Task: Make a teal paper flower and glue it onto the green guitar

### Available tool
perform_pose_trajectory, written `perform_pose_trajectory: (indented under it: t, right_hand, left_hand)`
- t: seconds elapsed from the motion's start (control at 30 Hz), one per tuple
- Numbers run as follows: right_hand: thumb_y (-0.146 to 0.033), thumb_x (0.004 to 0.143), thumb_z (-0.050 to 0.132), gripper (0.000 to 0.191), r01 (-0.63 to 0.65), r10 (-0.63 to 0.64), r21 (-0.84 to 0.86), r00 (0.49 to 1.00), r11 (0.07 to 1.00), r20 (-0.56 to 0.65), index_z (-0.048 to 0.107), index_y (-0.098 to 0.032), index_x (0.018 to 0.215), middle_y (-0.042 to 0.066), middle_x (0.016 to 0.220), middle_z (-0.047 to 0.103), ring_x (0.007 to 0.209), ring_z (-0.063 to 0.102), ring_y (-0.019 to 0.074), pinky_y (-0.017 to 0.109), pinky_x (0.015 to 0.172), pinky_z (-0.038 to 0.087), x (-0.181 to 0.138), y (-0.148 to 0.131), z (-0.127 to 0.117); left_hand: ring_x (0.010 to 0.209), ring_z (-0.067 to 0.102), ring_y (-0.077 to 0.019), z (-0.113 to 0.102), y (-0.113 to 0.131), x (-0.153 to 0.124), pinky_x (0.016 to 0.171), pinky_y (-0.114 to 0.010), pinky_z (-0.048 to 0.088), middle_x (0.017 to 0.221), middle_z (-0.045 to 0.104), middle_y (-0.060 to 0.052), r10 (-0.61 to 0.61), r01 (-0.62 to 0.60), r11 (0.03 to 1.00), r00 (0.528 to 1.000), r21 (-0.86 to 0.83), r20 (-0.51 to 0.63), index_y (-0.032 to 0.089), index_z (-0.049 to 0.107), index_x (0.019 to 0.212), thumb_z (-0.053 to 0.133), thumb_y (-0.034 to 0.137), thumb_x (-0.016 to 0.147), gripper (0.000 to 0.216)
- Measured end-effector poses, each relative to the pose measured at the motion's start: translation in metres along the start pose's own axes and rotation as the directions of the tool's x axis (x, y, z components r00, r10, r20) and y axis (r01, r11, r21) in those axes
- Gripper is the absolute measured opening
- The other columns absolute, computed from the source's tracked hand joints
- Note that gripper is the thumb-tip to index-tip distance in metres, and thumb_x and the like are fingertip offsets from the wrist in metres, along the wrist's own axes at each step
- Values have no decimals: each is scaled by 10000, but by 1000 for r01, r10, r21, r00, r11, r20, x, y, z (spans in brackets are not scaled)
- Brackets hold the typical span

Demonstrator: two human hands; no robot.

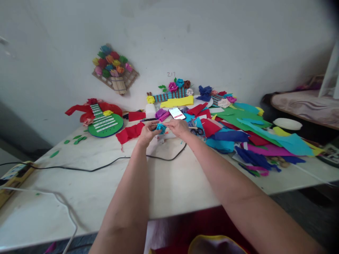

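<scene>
Over the middle of the table, my left hand (149, 132) is closed on a small blue paper flower (161, 128). From the other side my right hand (178, 127) reaches in with its fingers pinched at the flower's upper right edge. A thin light stick seems to lie between the fingers, too small to make out. Just left of the hands lies a strip of red crepe paper (129, 133). Behind them rests a lit phone (177, 113). Scissors with dark handles (196, 131) lie right of my right hand.
Coloured paper sheets (238, 120) pile up on the right. A green guitar-shaped craft (106, 125) stands at the left, near green paper leaves (79, 140). A black cable (91, 171) crosses the table (182, 187). A flower basket craft (112, 68) hangs on the wall.
</scene>
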State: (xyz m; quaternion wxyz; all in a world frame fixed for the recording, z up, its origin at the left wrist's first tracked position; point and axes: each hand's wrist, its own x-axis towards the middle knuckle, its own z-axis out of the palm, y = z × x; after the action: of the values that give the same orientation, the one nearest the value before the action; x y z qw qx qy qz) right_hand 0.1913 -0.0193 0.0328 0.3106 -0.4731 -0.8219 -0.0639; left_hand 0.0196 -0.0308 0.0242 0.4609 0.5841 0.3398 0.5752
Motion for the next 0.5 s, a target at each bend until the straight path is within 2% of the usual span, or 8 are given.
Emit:
perform_pose_trajectory:
  t: [0.2, 0.5]
  right_hand:
    - [-293, 893, 411, 323, 25, -23, -99, 1000, 995, 18, 633, -338, 1123, 19, 954, 677, 828, 580, 151, 241, 663, 377, -1, -1, 1]
    - [-233, 878, 398, 359, 97, -88, -195, 995, 976, 53, 628, -332, 1134, 47, 923, 648, 811, 553, 160, 245, 616, 330, -4, -8, -4]
  left_hand:
    - [611, 605, -143, 2, 3, -2, 667, -310, 493, 646, 642, 8, 24, -25, 1000, 999, 3, 21, 128, 568, 982, 731, 157, 503, 507]
    - [610, 627, -167, -6, -3, 0, 645, -330, 499, 712, 671, -27, -55, 55, 996, 998, -72, -1, 128, 566, 965, 711, 158, 502, 485]
